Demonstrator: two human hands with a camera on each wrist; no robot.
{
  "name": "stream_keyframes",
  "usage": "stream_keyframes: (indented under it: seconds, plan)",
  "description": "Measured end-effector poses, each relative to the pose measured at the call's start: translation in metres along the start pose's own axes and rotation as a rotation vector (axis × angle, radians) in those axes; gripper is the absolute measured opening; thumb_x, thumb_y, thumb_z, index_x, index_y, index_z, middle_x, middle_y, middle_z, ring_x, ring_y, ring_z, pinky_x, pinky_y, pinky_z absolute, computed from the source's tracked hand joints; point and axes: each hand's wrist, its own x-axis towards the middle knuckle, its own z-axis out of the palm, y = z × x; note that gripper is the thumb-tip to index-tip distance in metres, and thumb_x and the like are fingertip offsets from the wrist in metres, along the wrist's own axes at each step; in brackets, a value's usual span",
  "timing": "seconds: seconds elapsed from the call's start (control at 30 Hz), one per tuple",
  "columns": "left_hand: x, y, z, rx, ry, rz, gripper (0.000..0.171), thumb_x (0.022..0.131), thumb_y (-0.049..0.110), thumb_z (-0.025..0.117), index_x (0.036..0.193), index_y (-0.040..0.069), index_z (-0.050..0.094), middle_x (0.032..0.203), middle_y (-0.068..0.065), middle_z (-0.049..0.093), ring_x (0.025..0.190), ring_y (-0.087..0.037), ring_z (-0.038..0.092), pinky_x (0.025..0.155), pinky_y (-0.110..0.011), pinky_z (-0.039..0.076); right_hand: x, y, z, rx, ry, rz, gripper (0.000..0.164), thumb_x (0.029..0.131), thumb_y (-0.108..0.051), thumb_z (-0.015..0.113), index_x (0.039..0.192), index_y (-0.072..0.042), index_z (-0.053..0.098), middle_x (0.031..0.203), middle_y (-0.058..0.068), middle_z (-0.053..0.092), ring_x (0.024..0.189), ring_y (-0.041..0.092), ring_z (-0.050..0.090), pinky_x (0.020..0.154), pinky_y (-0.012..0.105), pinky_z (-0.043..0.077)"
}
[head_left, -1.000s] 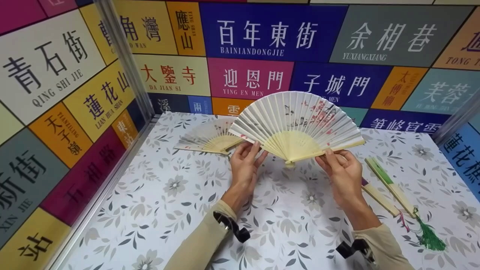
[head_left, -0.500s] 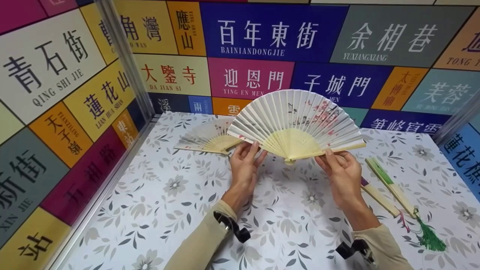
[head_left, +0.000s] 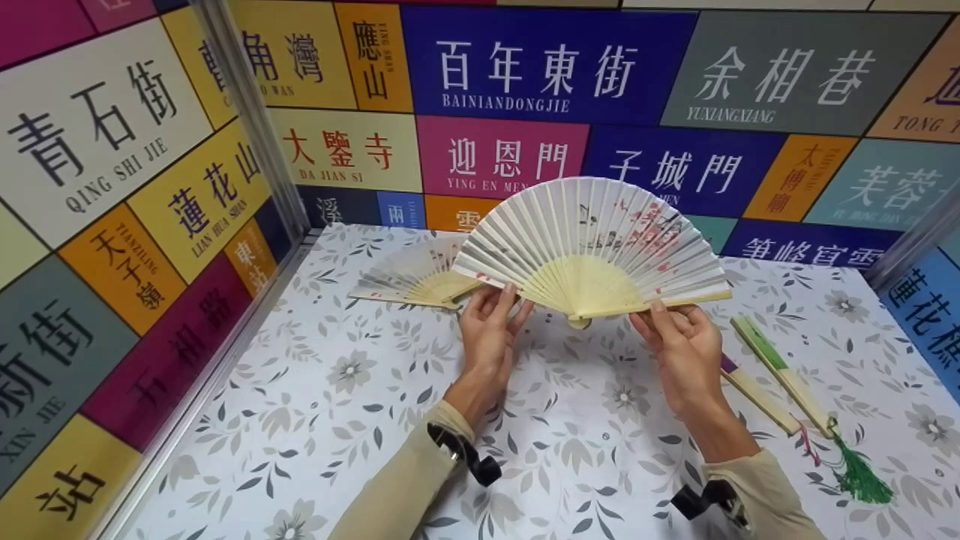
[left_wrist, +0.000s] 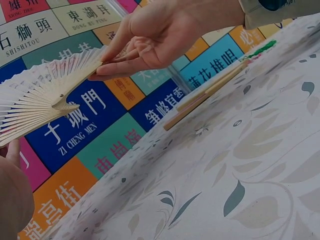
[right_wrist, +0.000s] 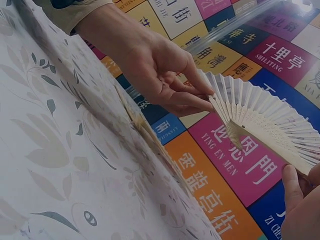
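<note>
A spread folding fan [head_left: 592,236], white with pleats, red blossoms and pale bamboo ribs, is held up above the table. My left hand [head_left: 487,330] pinches its left outer rib between thumb and fingers. On the other side my right hand [head_left: 686,345] pinches the right outer rib. The pivot end points down toward me. In the left wrist view the fan [left_wrist: 55,90] shows edge-on, its ribs fanning out from the pivot. Behind my left hand, a second spread fan [head_left: 420,274] lies on the table, partly covered by the held one.
Right of my right hand lie two folded fans, one green [head_left: 780,367] with a green tassel [head_left: 862,469], the other purple [head_left: 761,394] with a pink cord. A flower-patterned cloth [head_left: 360,420] covers the table. Colourful sign-printed walls [head_left: 547,64] stand behind and at the sides.
The held fan has tipped up slightly, its top edge and pivot a little higher than a second ago. Both hands keep their grip almost in place.
</note>
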Motion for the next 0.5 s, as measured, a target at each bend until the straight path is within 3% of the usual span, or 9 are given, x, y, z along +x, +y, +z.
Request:
stream_keyframes:
  seconds: [0.5]
  plan:
    - [0.0006, 0.0013, -0.0016, -0.003, 0.052, 0.005, 0.036, 0.096, 0.009, 0.068, 0.128, -0.002, 0.055, 0.120, -0.017, 0.062, 0.117, -0.030, 0.066, 0.099, -0.039, 0.059, 0.0001, 0.0060, -0.0005, 0.014, -0.027, 0.032, 0.053, 0.100, -0.015, 0.062, 0.144, 0.002, 0.038, 0.129, 0.015, 0.065, 0.110, 0.023, 0.071, 0.102, 0.033, 0.054]
